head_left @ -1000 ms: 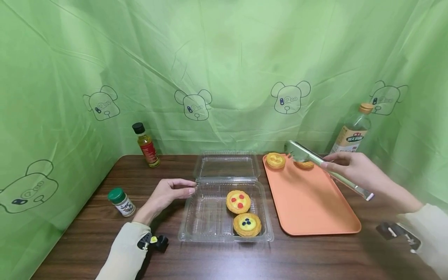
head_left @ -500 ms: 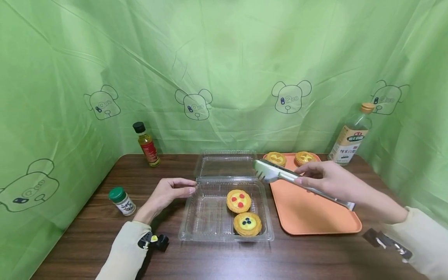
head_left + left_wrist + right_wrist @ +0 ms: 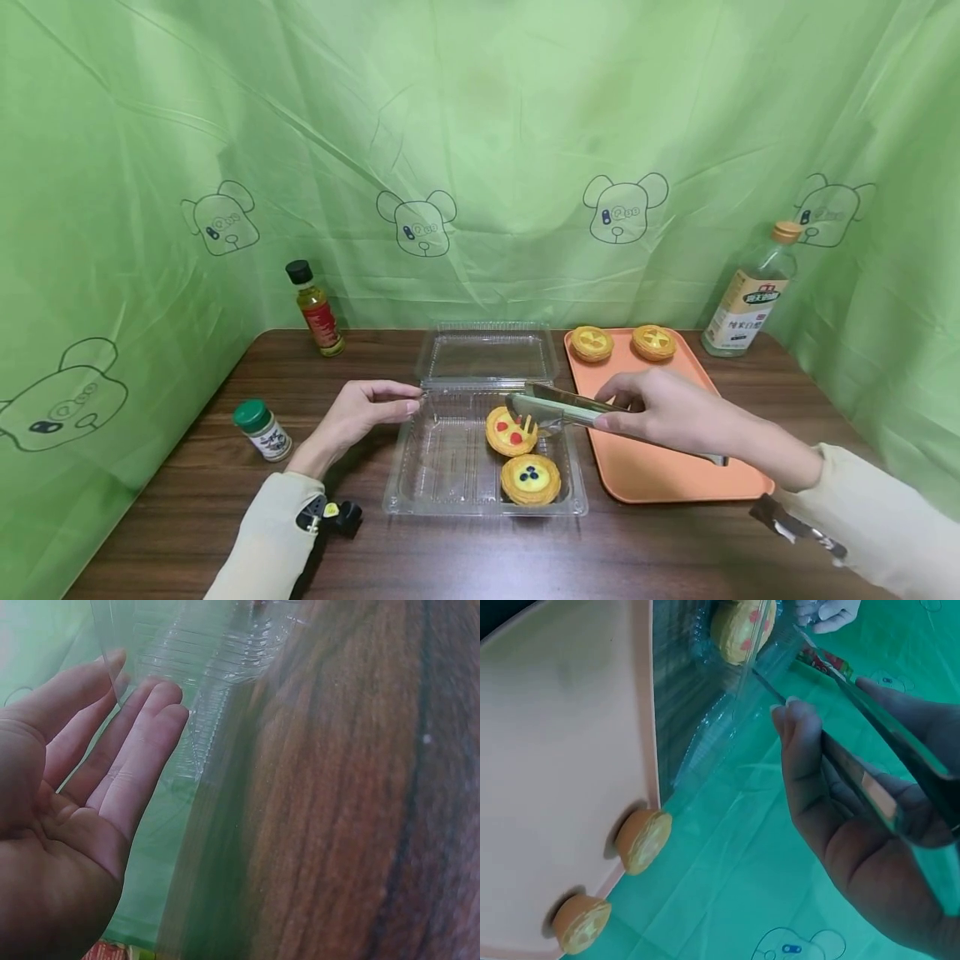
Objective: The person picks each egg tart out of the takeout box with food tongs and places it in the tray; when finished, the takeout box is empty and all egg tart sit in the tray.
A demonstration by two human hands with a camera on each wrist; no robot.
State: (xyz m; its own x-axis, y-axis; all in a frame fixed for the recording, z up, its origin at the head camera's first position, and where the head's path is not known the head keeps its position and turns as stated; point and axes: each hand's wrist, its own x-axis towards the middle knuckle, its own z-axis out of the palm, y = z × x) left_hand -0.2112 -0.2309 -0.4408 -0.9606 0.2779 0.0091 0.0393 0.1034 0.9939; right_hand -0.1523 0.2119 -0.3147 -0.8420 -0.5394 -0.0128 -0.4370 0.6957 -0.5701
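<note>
A clear plastic clamshell container stands with its lid folded back on the table. My left hand pinches the container's left rim near the hinge between thumb and fingers, as the left wrist view also shows. Inside, on the right, are an egg tart with red toppings and another with dark blue toppings. My right hand holds metal tongs. Their spread tips are over the red-topped tart, partly covering it; whether they touch it, I cannot tell.
An orange tray right of the container carries two plain yellow tarts, one at the left corner and one beside it. A vinegar bottle, an oil bottle and a green-capped jar stand around. Green cloth hangs behind.
My right hand has moved the tongs from over the tray's back tarts leftward and down to the red-topped tart. My left hand has stayed on the container's rim.
</note>
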